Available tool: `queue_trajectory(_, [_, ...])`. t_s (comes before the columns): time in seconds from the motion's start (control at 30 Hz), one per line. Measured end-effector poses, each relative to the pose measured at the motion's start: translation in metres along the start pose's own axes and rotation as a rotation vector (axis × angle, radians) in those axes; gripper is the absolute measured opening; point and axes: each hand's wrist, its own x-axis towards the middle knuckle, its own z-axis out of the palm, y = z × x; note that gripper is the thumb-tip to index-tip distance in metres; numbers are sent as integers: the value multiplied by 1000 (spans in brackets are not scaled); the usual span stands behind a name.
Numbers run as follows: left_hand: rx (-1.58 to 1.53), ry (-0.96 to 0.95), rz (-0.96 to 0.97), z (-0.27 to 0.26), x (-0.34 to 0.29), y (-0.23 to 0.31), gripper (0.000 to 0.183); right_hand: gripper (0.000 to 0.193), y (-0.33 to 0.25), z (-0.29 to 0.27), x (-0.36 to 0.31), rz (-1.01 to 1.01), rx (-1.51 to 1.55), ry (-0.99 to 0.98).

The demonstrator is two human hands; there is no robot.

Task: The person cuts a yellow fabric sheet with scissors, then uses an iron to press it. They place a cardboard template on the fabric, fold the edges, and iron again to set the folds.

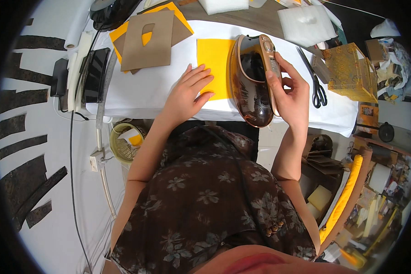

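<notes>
A bright yellow piece of fabric lies flat on the white cloth that covers the table. My left hand rests with its fingers stretched out over the left edge of the yellow piece. In my right hand is the handle of a dark brown, glossy clothes iron. The iron stands over the right part of the yellow piece and hides what is beneath it. Left of these, brown card templates, the top one with a cut-out, lie on more yellow fabric.
Black scissors lie right of the iron, near a gold patterned box. White foam sits at the back. A black cord hangs at the left. Below the table stands a waste basket.
</notes>
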Motion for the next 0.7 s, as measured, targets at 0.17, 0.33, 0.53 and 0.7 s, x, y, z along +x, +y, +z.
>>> queue_trajectory(0.17, [-3,19,0,-2,-1,2,35,52,-1,12,-1,-26,70,13])
queue_trajectory(0.33, [-19,44,-6,-2,-1,2,33,55,-2,19,-2,-54,112,-7])
queue_trajectory(0.53, [-39,91,-19,-2,1,0,31,57,-5,25,-2,-71,132,-37])
queue_trajectory(0.7, [-50,119,-33,-4,2,0,31,52,-9,25,-3,-13,90,-97])
